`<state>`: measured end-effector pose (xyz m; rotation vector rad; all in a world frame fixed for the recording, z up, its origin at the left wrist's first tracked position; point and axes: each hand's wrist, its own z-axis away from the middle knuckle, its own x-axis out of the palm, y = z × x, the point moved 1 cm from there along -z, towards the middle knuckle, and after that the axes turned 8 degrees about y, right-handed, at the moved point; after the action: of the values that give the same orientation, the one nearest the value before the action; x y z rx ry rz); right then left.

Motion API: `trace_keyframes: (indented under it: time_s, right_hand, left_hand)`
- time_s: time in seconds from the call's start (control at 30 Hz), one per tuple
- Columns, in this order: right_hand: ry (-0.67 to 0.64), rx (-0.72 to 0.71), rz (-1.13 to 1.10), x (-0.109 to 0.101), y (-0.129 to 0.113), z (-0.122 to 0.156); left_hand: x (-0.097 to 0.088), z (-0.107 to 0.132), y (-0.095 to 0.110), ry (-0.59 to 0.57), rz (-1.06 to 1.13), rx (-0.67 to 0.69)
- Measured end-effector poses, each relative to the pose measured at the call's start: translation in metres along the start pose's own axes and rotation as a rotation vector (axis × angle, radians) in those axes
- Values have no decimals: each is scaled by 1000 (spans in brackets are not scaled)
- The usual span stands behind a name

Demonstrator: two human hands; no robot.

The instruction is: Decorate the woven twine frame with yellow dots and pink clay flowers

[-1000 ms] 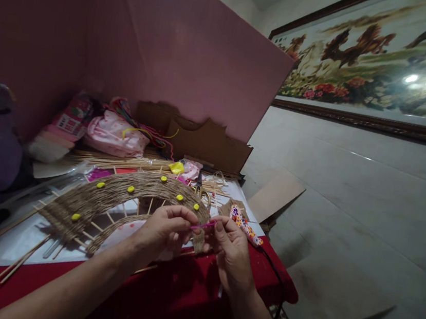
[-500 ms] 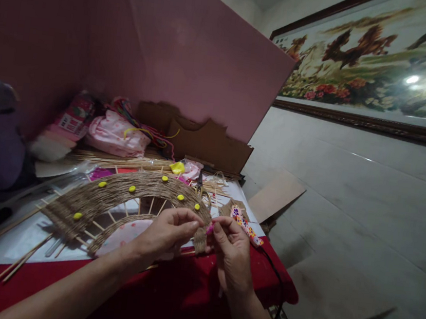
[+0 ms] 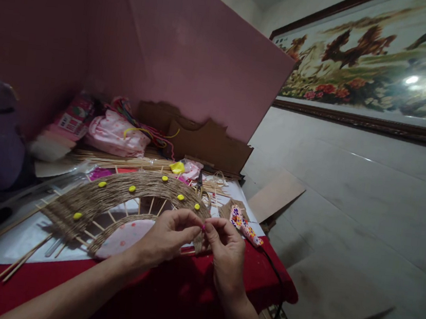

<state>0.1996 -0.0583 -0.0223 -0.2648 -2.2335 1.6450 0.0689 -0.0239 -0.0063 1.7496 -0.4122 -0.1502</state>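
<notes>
My left hand [image 3: 170,234] and my right hand [image 3: 226,254] meet at the fingertips, both pinching a small bright pink piece [image 3: 203,227]; its kind is too small to make out. Behind and left of them lies a fan-shaped panel woven from brown cord [image 3: 115,196] over thin wooden sticks. Several yellow dots [image 3: 132,189] sit along its band. Its inner half-round of pale spotted fabric [image 3: 125,239] is partly covered by my left hand and forearm. Just right of my right hand rests a flower-patterned glue gun [image 3: 245,226] with a black cord.
Scissors [image 3: 204,194] lie behind my hands, near a yellow piece [image 3: 177,167] and bundled sticks [image 3: 119,160]. Pink fabric [image 3: 118,135], a pink package [image 3: 74,116] and torn cardboard [image 3: 207,141] stand at the back. A red cloth [image 3: 261,269] covers the table's front edge.
My right hand has moved slightly left, bringing the pink piece to my left fingertips. The woven panel and the glue gun stay put.
</notes>
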Motion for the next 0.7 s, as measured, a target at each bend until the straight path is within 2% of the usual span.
trace_keyframes:
  time_s: [0.13,0.27,0.43,0.5,0.7]
  right_hand:
    - [-45,-56,81,-1,-1,3]
    - [-85,-147,149,-1,-4,6]
    - [-45,-286,171,-2,-5,4]
    - [-22,-233,114,-4,-3,1]
    - [-53,122,-236,-8,-4,-3]
  left_hand:
    - [-1,-1,0,24,25,5]
    - [-2,-1,2,69,10,-72]
    - [-2,1,6,1,71,-147]
    - [-2,2,6,-6,95,-175]
    - [-4,-1,4,19,285,-302]
